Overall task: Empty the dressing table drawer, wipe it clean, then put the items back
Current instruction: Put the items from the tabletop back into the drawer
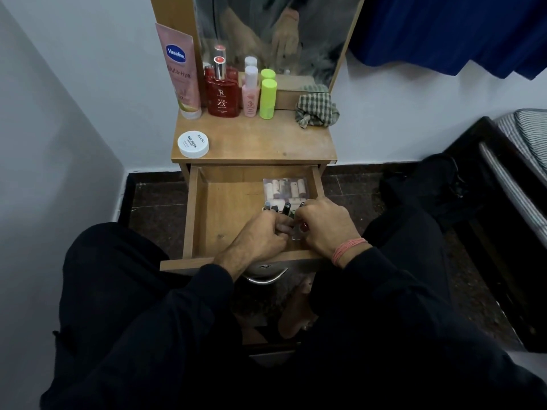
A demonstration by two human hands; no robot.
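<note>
The wooden drawer [225,208] of the dressing table is pulled open below me. At its back right lies a clear packet of small tubes [285,187]. In front of the packet stand several small dark-capped bottles [286,207]. My left hand [263,235] and my right hand [322,224] meet at the drawer's front right, fingers curled around a small clear item [297,232] between them. What exactly each hand holds is hidden by the fingers. A checked cloth [316,110] lies crumpled on the table top at the right.
On the table top [257,140] stand a pink Vaseline tube [180,72], a red perfume bottle [223,96], a small pink bottle [251,93], a lime-green bottle [268,99] and a white round jar [193,144]. A mirror [278,34] rises behind. A bed [521,161] is at the right.
</note>
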